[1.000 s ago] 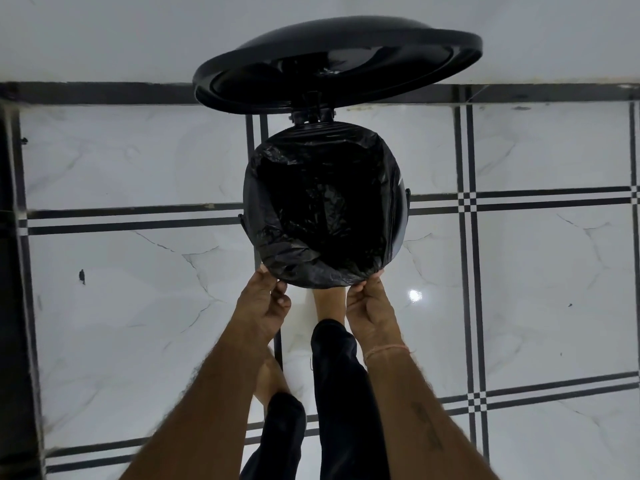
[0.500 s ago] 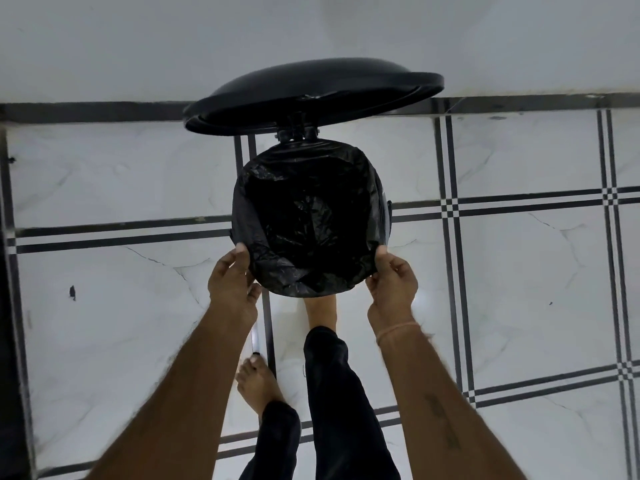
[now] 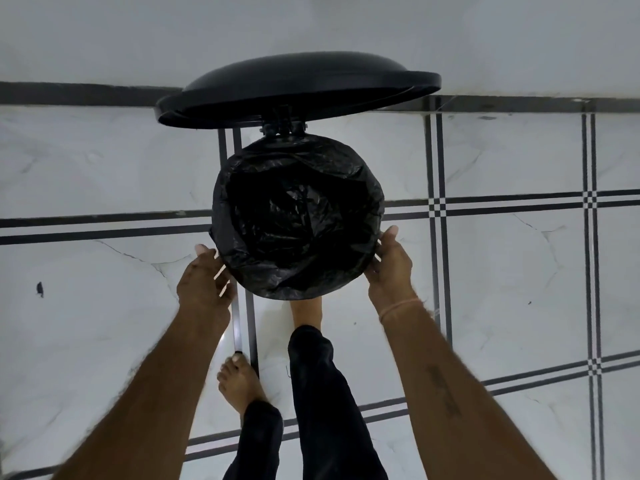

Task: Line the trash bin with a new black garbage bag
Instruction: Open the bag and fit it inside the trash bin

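Note:
The round trash bin stands on the tiled floor, its mouth covered by the black garbage bag (image 3: pixel 298 220), whose edge is folded down over the rim all round. The black lid (image 3: pixel 298 88) is tilted up on its hinge at the far side. My left hand (image 3: pixel 204 282) lies flat against the bag's lower left side, fingers spread. My right hand (image 3: pixel 389 268) rests on the lower right side with the thumb up along the bag; its fingertips are partly hidden under the rim. Neither hand pinches the plastic.
White marble floor tiles with dark double lines (image 3: pixel 440 202) surround the bin, and a white wall (image 3: pixel 138 39) rises just behind the lid. My right foot (image 3: pixel 306 311) reaches under the bin's front; my left foot (image 3: pixel 239 382) stands further back.
Both hands slid outward from the bag's front edge to its left and right sides and loosened from a pinch to flat, spread fingers. The lid stayed up.

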